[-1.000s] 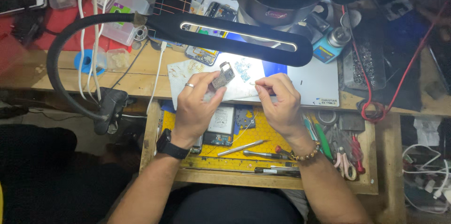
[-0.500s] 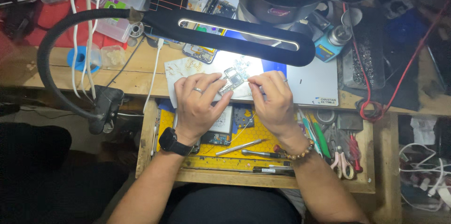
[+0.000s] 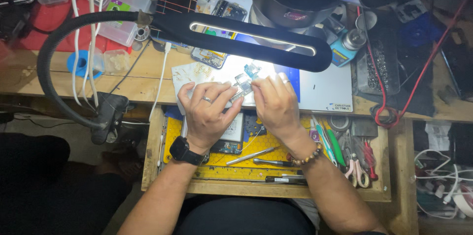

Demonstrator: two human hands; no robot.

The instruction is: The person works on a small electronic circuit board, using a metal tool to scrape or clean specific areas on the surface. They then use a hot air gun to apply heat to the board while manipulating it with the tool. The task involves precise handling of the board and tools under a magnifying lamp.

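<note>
Two hands meet under the lamp bar point(image 3: 246, 35): your left hand point(image 3: 209, 112) and right hand point(image 3: 276, 104) both close their fingers on one small circuit board point(image 3: 240, 86), held just below the lamp over the white mat point(image 3: 325, 92). Pinch unevenly and the thin board could flex or slip. Below the lamp, the open drawer point(image 3: 152, 151) holds one pair of tweezers point(image 3: 251, 156).

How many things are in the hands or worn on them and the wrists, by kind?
Circuit board, held between left hand and right hand: 1
Rings: 2
Watch: 1
Bead bracelet: 1
Total: 5
</note>
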